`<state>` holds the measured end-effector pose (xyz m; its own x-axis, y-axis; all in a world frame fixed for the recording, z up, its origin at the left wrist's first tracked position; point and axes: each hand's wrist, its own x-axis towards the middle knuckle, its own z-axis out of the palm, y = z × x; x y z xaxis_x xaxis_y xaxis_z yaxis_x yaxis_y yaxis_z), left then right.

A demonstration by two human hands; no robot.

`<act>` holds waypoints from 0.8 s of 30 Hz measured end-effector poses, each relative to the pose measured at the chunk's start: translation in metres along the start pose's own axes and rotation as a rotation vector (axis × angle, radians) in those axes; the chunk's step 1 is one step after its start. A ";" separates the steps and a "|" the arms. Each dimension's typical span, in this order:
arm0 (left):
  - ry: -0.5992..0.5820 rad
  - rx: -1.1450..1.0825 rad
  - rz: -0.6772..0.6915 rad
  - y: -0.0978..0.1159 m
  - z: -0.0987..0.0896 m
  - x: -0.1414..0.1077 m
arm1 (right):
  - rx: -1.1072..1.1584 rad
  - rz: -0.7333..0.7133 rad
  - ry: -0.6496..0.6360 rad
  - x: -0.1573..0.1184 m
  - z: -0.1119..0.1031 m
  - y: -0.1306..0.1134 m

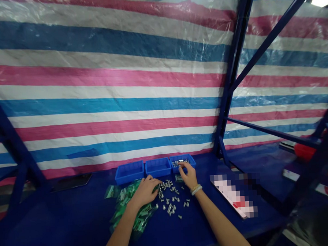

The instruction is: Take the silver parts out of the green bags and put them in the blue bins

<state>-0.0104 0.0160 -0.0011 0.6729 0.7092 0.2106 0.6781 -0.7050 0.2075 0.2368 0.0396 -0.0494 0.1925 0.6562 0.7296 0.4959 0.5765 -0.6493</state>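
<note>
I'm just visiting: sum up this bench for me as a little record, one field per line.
Left hand: over the green packets, fingertips beside loose metal pieces
Right hand: fingers at the rightmost blue tray, which holds small metal pieces
Trays: three, in a row
Surface: dark blue table
Backdrop: striped sheet
Wrist: pale beaded bracelet, right arm

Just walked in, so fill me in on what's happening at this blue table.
A person is handling small metal parts. The right hand is at the rim of the right-hand blue bin, which holds some of the parts. The left hand rests over green plastic packets, its fingers near the loose metal parts scattered on the table. The other two blue bins show nothing inside.
</note>
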 end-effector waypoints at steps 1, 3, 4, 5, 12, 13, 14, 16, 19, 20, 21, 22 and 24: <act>-0.001 0.007 -0.009 0.001 0.000 0.000 | -0.011 -0.015 -0.004 0.000 0.000 0.000; -0.001 0.027 -0.029 0.001 0.000 0.000 | -0.031 -0.040 -0.011 0.000 0.000 0.000; 0.000 0.036 -0.037 0.002 -0.001 0.000 | -0.039 -0.050 -0.014 0.000 0.001 0.001; 0.000 0.042 -0.044 0.002 -0.002 0.000 | -0.046 -0.059 -0.016 -0.001 0.001 0.001; -0.022 0.029 -0.082 0.007 -0.004 -0.002 | -0.064 -0.122 -0.010 -0.001 0.006 -0.001; -0.018 0.030 -0.095 0.007 -0.004 -0.002 | -0.064 -0.133 -0.011 -0.001 0.007 -0.003; -0.015 0.031 -0.106 0.007 -0.003 -0.002 | -0.063 -0.145 -0.013 -0.001 0.008 -0.005; -0.014 0.031 -0.110 0.008 -0.003 -0.002 | -0.062 -0.168 -0.019 -0.002 0.009 -0.008; -0.011 0.036 -0.079 0.009 -0.002 -0.001 | -0.064 -0.180 -0.029 -0.002 0.011 -0.011; 0.003 0.036 -0.070 0.010 -0.002 0.000 | -0.063 -0.177 -0.033 -0.002 0.011 -0.012; 0.028 0.032 -0.062 0.010 -0.001 0.000 | -0.060 -0.172 -0.040 -0.002 0.011 -0.012; 0.059 0.023 -0.056 0.010 0.000 0.001 | -0.052 -0.164 -0.048 -0.002 0.012 -0.013; 0.132 -0.010 -0.046 0.009 0.002 0.003 | -0.021 -0.138 -0.075 -0.002 0.013 -0.015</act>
<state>-0.0019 0.0116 -0.0003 0.5962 0.7344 0.3243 0.7037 -0.6725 0.2293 0.2186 0.0362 -0.0437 0.0578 0.6061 0.7933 0.5308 0.6543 -0.5386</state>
